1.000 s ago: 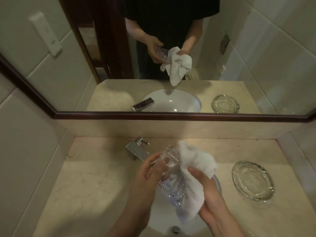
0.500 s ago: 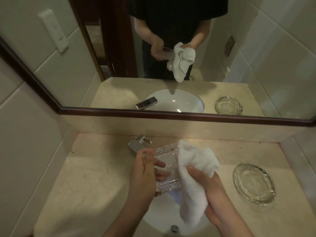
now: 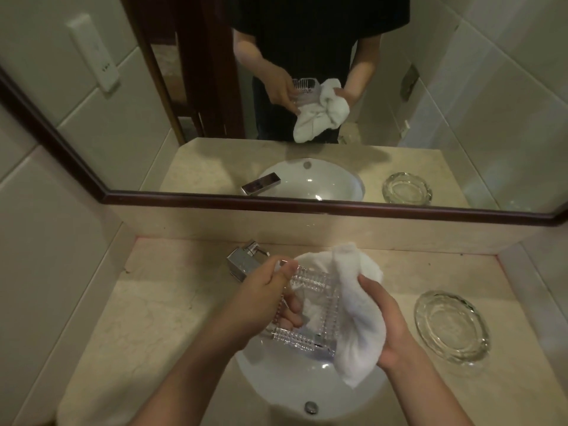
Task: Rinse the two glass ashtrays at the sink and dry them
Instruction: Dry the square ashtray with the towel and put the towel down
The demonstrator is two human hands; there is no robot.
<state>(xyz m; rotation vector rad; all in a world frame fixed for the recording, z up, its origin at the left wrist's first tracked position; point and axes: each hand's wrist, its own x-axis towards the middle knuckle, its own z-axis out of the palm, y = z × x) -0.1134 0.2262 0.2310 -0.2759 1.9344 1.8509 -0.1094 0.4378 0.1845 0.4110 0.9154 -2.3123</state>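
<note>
1. left hand [image 3: 264, 298]: fingers clenched round the left edge of the square ashtray [image 3: 313, 307]. the thumb lies on top near its far left corner, and the other fingers show through the glass from below.
2. square ashtray: cut glass with ribbed walls, held in the air above the sink [image 3: 292, 379] and tilted, with its near edge lower. it touches neither the sink nor the counter [image 3: 147, 318].
3. right hand [image 3: 388, 329]: fingers curled, grasping a bunched white towel [image 3: 359, 315]. the towel is pressed against the right side of the square ashtray. part of it wraps behind the far edge, and a loose end hangs over the sink.
4. round ashtray [image 3: 450, 325]: clear glass, standing upright on the counter to the right of the sink, apart from both hands and from the towel. whether it is wet or dry cannot be told.
5. tap [image 3: 242, 262]: chrome, square-bodied, at the far left of the sink, just behind the left hand. no water is seen running.
6. sink: white oval basin set under the counter, with its drain [image 3: 310, 407] at the near end.
7. mirror [image 3: 491, 133]: it reflects the person in a dark top, both hands, the towel, the tap and the 2 ashtrays in matching positions.
</note>
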